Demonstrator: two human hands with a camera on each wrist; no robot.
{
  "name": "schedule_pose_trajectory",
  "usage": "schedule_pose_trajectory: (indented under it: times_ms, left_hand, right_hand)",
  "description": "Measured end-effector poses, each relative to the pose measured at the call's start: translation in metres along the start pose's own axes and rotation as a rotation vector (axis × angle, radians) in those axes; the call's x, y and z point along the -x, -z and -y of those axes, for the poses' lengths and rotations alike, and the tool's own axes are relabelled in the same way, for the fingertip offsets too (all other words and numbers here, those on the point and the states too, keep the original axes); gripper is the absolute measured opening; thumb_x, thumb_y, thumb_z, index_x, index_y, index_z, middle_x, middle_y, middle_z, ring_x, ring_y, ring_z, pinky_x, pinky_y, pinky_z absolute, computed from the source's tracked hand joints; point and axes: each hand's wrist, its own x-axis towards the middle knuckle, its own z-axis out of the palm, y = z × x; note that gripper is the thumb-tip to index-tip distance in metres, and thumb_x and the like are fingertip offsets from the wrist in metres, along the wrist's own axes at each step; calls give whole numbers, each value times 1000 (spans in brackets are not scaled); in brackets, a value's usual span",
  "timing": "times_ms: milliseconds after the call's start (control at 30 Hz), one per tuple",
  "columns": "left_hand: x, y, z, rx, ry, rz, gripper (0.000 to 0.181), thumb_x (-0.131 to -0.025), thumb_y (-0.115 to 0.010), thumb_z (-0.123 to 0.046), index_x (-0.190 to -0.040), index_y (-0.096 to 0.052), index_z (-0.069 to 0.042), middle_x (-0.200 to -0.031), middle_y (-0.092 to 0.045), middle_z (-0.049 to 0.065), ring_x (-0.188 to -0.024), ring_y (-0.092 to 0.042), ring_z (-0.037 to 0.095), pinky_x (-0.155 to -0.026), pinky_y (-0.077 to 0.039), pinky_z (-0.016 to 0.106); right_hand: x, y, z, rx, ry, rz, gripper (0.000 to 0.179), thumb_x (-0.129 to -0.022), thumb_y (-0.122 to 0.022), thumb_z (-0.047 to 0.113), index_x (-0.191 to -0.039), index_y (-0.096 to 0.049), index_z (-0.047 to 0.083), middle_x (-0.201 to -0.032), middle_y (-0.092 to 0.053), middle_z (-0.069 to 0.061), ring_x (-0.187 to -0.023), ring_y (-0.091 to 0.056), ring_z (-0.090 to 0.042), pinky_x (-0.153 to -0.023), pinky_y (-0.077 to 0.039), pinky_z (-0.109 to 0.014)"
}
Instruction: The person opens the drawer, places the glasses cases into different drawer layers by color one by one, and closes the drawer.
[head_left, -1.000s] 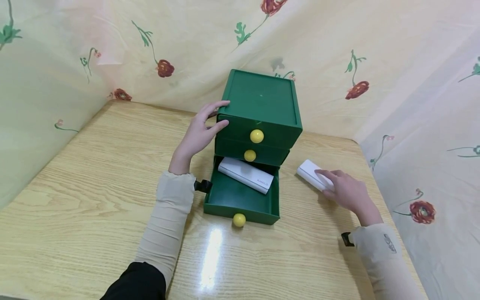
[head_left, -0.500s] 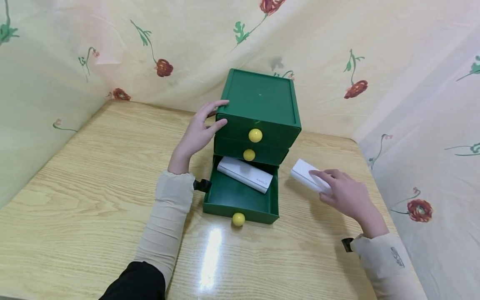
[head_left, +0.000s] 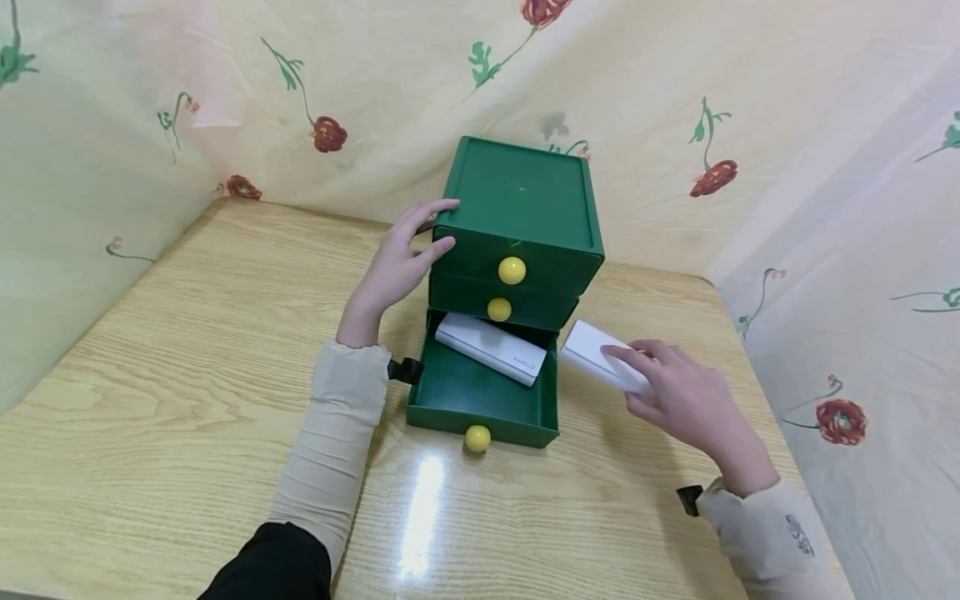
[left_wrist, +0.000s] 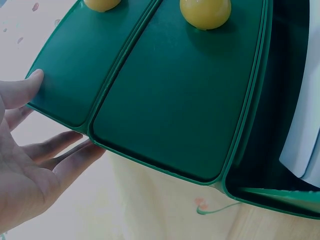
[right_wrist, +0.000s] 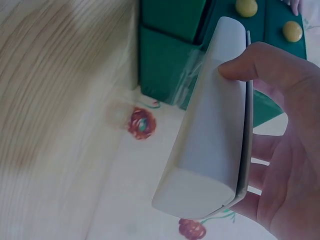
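My left hand (head_left: 397,262) rests on the upper left corner of a green drawer cabinet (head_left: 525,196), thumb on the front and index finger on the top. In the left wrist view its other fingers (left_wrist: 77,160) lie fairly straight along the side. My right hand (head_left: 682,400) holds a white glasses case (head_left: 600,357) above the table, right of the pulled-out bottom drawer (head_left: 480,404). The right wrist view shows the thumb on the case's (right_wrist: 215,115) near face and fingers behind it. Another white glasses case (head_left: 491,346) lies slanted inside that drawer, towards the back.
Yellow round knobs (head_left: 512,270) stick out from the drawer fronts; the upper two drawers are closed. A wooden table (head_left: 187,375) lies below, with a flower-printed curtain (head_left: 390,100) behind and on both sides.
My right hand has lifted the glasses case off the table and carried it left, closer to the drawer. The left hand has stayed on the cabinet corner.
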Motion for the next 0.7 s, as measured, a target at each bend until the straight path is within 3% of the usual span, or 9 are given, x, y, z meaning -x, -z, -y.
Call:
schedule_pose_trajectory:
  times_ms: [300,700]
  left_hand:
    - [-1,-1,-2,7,-1,-10,43,-98,-56,-19,-140,-49,-15,-144,-45,10,-133,-44,30,-115,-35,46]
    - [0,-2,-5,21,51,-12,42,-98,-56,-19,-140,-50,-18,-147,-43,7,-136,-41,29,-107,-44,51]
  right_hand:
    - [-3,2,14,19,71,-49,60,-78,-76,25,-133,-56,29,-125,-61,-14,-102,-62,-33,-47,-47,-31]
    - [-12,-1,31,6,157,-73,60,-77,-78,26,-133,-56,30,-125,-61,-13,-105,-62,-33,-49,-50,-30]
